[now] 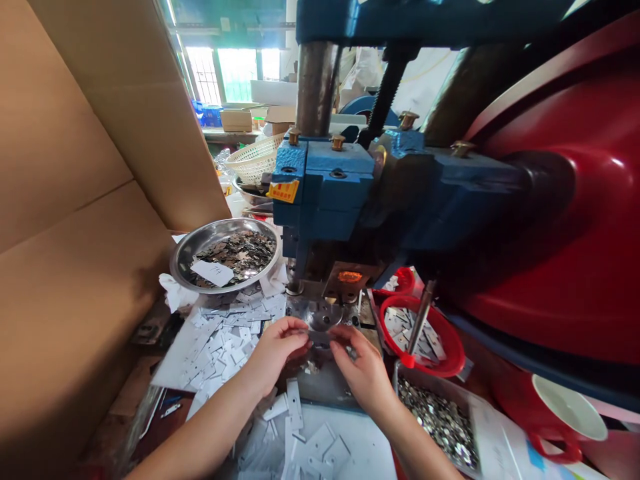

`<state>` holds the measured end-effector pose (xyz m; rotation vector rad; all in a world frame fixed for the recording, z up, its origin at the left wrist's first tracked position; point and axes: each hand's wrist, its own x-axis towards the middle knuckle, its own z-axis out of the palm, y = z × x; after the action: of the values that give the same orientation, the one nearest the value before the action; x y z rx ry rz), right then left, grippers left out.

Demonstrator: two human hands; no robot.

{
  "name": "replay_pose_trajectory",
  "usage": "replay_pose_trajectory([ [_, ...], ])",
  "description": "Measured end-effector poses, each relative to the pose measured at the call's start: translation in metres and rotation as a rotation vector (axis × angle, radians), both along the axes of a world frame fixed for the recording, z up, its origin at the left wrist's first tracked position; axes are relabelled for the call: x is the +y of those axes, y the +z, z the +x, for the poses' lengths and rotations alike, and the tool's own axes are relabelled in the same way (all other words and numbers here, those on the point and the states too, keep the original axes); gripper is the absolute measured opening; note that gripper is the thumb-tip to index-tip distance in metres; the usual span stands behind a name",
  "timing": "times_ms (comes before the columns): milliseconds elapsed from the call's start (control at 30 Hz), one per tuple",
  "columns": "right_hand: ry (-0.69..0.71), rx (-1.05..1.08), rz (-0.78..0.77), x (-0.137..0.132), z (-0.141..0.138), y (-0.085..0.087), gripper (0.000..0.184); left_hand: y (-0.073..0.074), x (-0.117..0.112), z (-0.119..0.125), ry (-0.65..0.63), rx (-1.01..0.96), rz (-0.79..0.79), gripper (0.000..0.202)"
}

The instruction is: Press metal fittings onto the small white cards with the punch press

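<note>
Both my hands are at the bed of a blue press (325, 190), in front of its round die plate (323, 315). A small flat metal plate (319, 336) spans the gap between my fingertips. My left hand (280, 350) pinches its left end between thumb and fingers. At the right end, my right hand (364, 373) pinches it the same way. The fingers partly hide the plate's ends. Loose metal plates with holes (320, 447) lie below my hands, and many more pale plates (230, 347) are spread to the left.
A steel bowl (181, 277) of dark metal pieces and a paper tag stands at left. Right are a red basket (457, 353) of plates, a bin (475, 407) of small shiny parts and a red mug (540, 413). A large red wheel (565, 267) and cardboard (75, 200) flank the space.
</note>
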<state>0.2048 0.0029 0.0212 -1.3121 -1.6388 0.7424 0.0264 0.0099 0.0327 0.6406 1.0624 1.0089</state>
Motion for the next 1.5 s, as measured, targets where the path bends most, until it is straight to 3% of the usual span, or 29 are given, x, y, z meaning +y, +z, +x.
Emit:
replay_pose_trajectory([
  [200, -0.035, 0.288, -0.233, -0.001, -0.002, -0.01, 0.031, 0.004, -0.001, 0.001, 0.075, -0.008, -0.078, 0.022],
  [333, -0.012, 0.27, -0.258, 0.0, -0.004, -0.013, 0.032, 0.003, -0.002, 0.002, 0.078, 0.008, -0.077, 0.019],
  [567, -0.128, 0.207, -0.224, 0.001, -0.001, -0.012, 0.029, 0.001, 0.0, 0.003, 0.098, 0.051, -0.081, 0.022],
  [700, -0.05, 0.126, -0.203, 0.001, -0.002, -0.007, 0.03, 0.001, 0.0, 0.005, 0.086, 0.044, -0.067, 0.026],
  [833, 0.019, -0.077, 0.106, -0.001, -0.002, -0.003, 0.011, 0.001, -0.003, 0.006, 0.016, 0.014, 0.039, 0.023],
  [967, 0.005, -0.35, 0.509, -0.005, 0.003, 0.001, 0.015, 0.003, -0.006, 0.006, -0.013, -0.033, 0.081, 0.032],
  [1067, 0.004, -0.436, 0.641, -0.006, 0.006, 0.002, 0.015, 0.004, -0.007, 0.005, -0.028, -0.018, 0.111, 0.033],
  [1133, 0.041, -0.413, 0.619, -0.005, 0.006, 0.0, 0.012, 0.004, -0.006, 0.005, -0.054, 0.096, 0.173, 0.029],
  [1200, 0.052, -0.36, 0.526, -0.001, 0.006, -0.003, 0.006, 0.002, -0.001, 0.006, -0.084, 0.337, 0.317, 0.019],
  [1333, -0.1, -0.302, 0.344, 0.017, 0.005, -0.012, 0.011, 0.0, 0.02, 0.013, -0.102, 0.838, 0.621, 0.007],
  [1500, -0.167, -0.32, 0.293, 0.05, 0.005, -0.016, 0.018, -0.007, 0.055, 0.024, -0.023, 0.988, 0.715, 0.009],
])
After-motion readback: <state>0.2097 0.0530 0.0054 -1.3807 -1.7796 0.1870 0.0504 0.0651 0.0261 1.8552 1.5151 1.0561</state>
